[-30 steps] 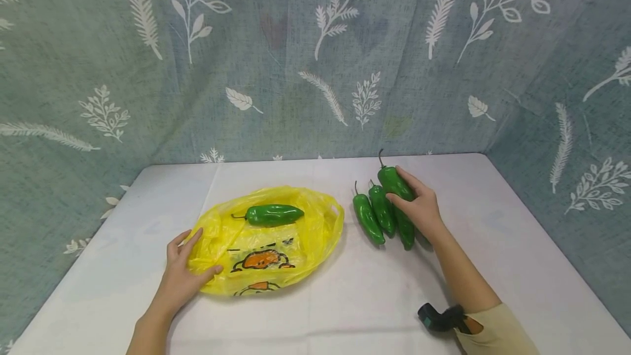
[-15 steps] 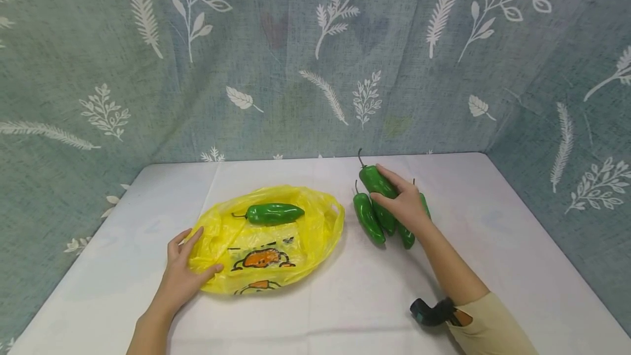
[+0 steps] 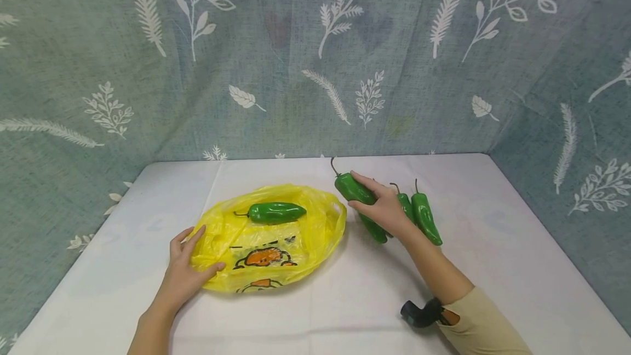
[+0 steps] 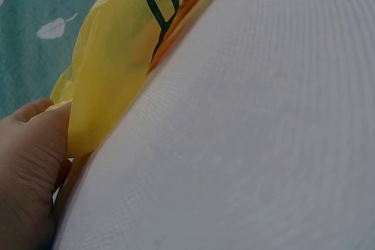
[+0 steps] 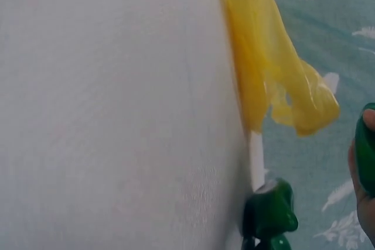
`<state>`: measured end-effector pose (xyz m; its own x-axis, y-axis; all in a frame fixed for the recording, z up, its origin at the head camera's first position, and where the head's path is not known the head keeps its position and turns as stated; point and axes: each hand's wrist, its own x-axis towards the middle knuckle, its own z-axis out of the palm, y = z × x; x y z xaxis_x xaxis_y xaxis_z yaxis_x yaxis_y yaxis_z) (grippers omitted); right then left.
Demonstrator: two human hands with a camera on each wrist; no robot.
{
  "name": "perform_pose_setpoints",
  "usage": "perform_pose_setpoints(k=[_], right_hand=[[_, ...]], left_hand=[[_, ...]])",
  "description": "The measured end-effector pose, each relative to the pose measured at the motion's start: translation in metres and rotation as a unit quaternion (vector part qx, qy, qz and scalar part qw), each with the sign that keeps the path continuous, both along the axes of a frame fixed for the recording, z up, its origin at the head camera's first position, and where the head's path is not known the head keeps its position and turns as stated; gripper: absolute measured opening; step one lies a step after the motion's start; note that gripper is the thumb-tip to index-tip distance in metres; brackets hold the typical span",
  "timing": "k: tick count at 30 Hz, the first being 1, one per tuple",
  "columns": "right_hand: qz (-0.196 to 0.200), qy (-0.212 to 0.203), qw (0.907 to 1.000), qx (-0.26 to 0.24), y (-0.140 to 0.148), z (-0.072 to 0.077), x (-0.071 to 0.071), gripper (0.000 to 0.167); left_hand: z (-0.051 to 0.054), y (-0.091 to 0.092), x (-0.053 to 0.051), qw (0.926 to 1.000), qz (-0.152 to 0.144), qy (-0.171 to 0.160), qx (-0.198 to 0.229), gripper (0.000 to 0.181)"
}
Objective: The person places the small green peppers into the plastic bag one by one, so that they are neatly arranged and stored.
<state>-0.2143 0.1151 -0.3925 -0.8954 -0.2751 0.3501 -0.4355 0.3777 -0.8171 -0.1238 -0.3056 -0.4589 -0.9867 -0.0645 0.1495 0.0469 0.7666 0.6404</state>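
A yellow plastic bag (image 3: pixel 320 234) with a printed orange figure lies spread on the table, its mouth open upward. One green chili pepper (image 3: pixel 276 212) lies inside it. My left hand (image 3: pixel 182 275) holds the bag's left rim, with thumb and fingers spread apart along it; the left wrist view shows the yellow film (image 4: pixel 111 80) against the hand. My right hand (image 3: pixel 384 208) grips another green chili pepper (image 3: pixel 351 186), raised right of the bag, its stem pointing away. In the right wrist view this pepper (image 5: pixel 366 159) shows at the right edge.
More green peppers lie under and beside the right forearm: one partly hidden pepper (image 3: pixel 374 230) below the hand, another pepper (image 3: pixel 405 205), and a rightmost pepper (image 3: pixel 426 221). A white cloth covers the table (image 3: pixel 305 322). Behind hangs a leaf-patterned curtain (image 3: pixel 276 97).
My right hand has carried its pepper leftward from above the other peppers toward the bag, uncovering peppers on the right. My left hand has stayed at the bag's rim.
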Motion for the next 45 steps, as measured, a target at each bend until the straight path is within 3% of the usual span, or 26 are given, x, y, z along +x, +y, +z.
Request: perform_pose_setpoints(k=[8, 23, 28, 34, 38, 45], right_hand=[[0.033, 0.009, 0.9993, 0.013, -0.022, 0.002, 0.0, 0.062], [0.091, -0.016, 0.995, 0.038, -0.065, 0.002, -0.002, 0.061], [0.134, 0.001, 0.9895, 0.056, -0.081, -0.001, -0.003, 0.06], [0.163, 0.06, 0.9812, 0.085, -0.101, -0.002, -0.003, 0.058], [0.184, 0.079, 0.9747, 0.099, -0.114, -0.003, -0.002, 0.057], [0.205, 0.033, 0.9704, 0.124, -0.13, -0.011, -0.002, 0.058]], left_hand=[[-0.001, -0.001, 0.0, 1.0, -0.003, 0.002, 0.001, 0.096], [-0.001, 0.001, -0.003, 1.0, -0.007, 0.002, 0.005, 0.096], [-0.002, 0.0, -0.003, 1.0, -0.004, 0.002, 0.001, 0.096], [-0.001, -0.002, -0.001, 0.9999, -0.003, 0.004, 0.009, 0.096], [0.001, -0.001, 0.0, 1.0, -0.001, 0.001, 0.01, 0.096], [0.0, -0.002, 0.0, 0.9998, -0.006, 0.003, 0.019, 0.096]])
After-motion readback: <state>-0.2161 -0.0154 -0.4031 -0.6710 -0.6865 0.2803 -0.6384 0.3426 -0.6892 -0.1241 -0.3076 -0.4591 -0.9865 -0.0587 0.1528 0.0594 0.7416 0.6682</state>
